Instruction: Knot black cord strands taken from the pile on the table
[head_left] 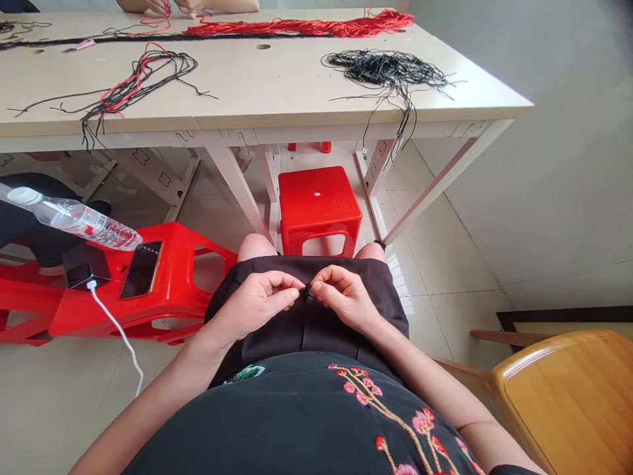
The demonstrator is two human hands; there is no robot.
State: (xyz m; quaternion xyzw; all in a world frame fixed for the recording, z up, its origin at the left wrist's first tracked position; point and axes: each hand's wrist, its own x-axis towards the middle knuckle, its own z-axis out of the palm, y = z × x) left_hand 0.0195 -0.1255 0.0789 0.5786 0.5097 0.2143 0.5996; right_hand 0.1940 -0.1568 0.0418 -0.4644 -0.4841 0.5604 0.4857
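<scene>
Over my lap, my left hand and my right hand meet with thumbs and forefingers pinched. Between the fingertips shows a small piece of black cord, dark against the black shorts. Each hand grips one side of it; its finer shape, perhaps a knot, is too small to make out. On the table in front, a tangled bundle of black cords hangs partly over the edge at the right. Black and red cords lie looped at the left.
A red stool stands beneath the table. Left of me, another red stool bears a phone, a black charger with white cable and a water bottle. Across the table are another person's hands and red cords. A wooden chair stands right.
</scene>
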